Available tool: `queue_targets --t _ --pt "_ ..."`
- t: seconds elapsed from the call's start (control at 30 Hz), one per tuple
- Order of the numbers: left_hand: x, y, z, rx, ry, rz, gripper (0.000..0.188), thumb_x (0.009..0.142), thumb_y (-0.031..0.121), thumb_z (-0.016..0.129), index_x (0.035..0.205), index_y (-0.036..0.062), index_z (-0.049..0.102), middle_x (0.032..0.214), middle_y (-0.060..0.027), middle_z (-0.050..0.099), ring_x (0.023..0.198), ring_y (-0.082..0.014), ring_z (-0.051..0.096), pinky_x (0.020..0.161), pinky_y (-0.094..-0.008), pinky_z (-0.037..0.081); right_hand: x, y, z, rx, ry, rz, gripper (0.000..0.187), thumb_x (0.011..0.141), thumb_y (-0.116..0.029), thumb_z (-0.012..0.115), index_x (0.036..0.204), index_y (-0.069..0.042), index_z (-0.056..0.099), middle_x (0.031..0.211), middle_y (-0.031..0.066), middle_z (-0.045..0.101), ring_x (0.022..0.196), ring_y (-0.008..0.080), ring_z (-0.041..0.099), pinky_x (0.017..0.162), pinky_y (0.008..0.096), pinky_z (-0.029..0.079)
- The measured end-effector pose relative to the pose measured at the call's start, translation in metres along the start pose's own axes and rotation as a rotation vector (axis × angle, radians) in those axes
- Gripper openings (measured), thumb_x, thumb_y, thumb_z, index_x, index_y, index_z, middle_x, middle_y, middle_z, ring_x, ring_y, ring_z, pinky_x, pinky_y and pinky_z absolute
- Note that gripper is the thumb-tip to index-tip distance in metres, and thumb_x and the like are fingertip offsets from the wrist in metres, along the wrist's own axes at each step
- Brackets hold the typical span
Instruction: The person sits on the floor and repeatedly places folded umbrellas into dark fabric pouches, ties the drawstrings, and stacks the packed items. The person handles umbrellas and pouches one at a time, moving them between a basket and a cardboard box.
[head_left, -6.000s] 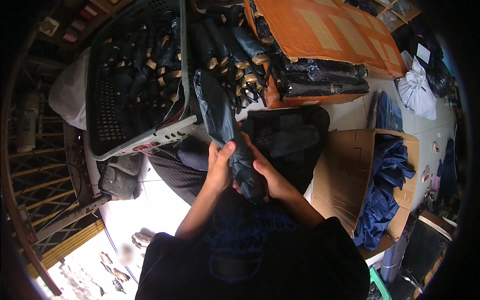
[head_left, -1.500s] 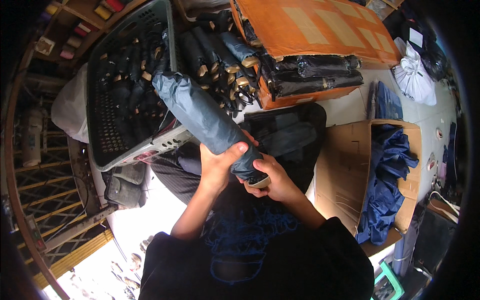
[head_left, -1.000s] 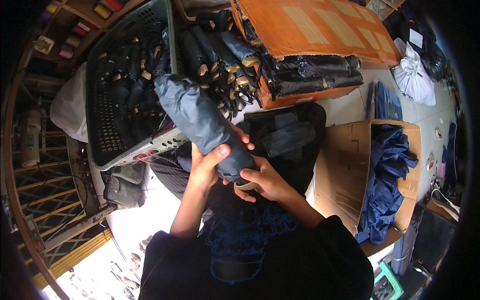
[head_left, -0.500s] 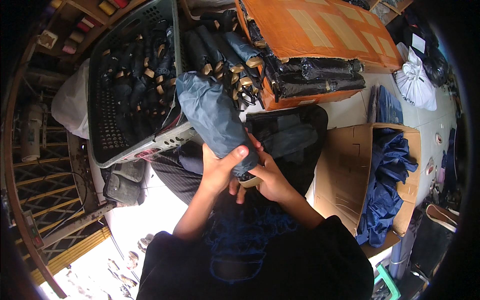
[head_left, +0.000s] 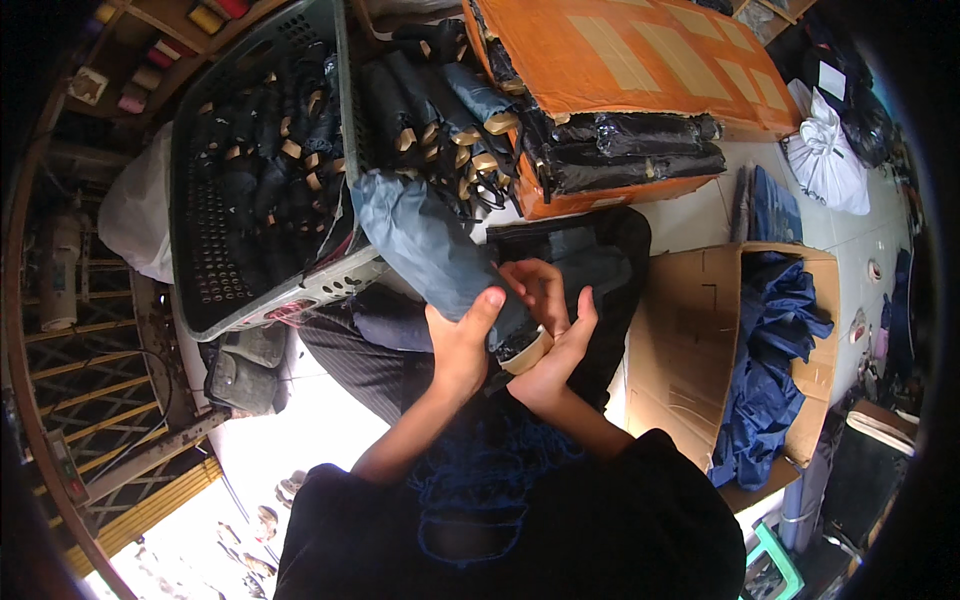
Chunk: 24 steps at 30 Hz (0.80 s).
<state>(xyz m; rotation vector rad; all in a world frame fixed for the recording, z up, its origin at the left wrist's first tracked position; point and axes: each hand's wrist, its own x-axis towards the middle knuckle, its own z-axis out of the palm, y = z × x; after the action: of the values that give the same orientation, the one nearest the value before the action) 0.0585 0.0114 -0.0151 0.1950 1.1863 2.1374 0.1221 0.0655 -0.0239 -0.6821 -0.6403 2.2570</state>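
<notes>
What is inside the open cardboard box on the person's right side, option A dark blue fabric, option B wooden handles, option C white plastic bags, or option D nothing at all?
A: the open cardboard box to the person's right holds a crumpled heap of dark blue fabric, spilling up along its inner wall.

Two hands, left (head_left: 458, 345) and right (head_left: 553, 340), share one folded umbrella (head_left: 430, 250). One grey basket (head_left: 215, 300) and two cardboard boxes, orange (head_left: 640, 60) and brown (head_left: 680, 330). One white bag (head_left: 825, 160).
</notes>
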Motion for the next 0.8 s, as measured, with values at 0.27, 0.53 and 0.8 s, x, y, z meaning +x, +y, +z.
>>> queue_targets --t 0.27,0.53,0.8 --pt "-0.020 -0.016 -0.002 0.070 -0.016 -0.114 0.043 0.082 0.024 0.072 0.111 -0.0015 0.053 0.097 -0.0111 0.064 0.090 -0.0176 0.062 0.082 -0.0316 0.049 0.004 -0.002 0.000 -0.205 0.073 0.008 0.064 0.095 -0.055 0.020 0.109 -0.003 0.054 0.104 0.0070 0.057 0.100 0.0166 0.052 0.094 0.0291 0.036" --pt "-0.003 0.004 -0.020 0.132 -0.048 0.090 0.055 0.092 0.041 0.057 0.128 0.0023 0.041 0.118 -0.0135 0.057 0.106 -0.0232 0.056 0.093 -0.0390 0.044 0.019 0.002 -0.007 -0.680 -0.060 -0.268 0.036 0.097 -0.032 0.049 0.115 -0.001 0.047 0.105 0.0086 0.051 0.092 0.0157 0.053 0.085 0.0306 0.043" --pt "0.024 0.023 -0.038 -0.139 -0.208 -0.092 0.070 0.084 0.056 0.057 0.125 0.0008 0.043 0.114 -0.0181 0.056 0.099 -0.0271 0.059 0.088 -0.0384 0.047 0.010 -0.012 -0.012 -0.145 -0.461 0.517 0.034 0.100 -0.032 0.044 0.103 0.001 0.051 0.074 0.0066 0.052 0.058 0.0174 0.056 0.048 0.0276 0.045"
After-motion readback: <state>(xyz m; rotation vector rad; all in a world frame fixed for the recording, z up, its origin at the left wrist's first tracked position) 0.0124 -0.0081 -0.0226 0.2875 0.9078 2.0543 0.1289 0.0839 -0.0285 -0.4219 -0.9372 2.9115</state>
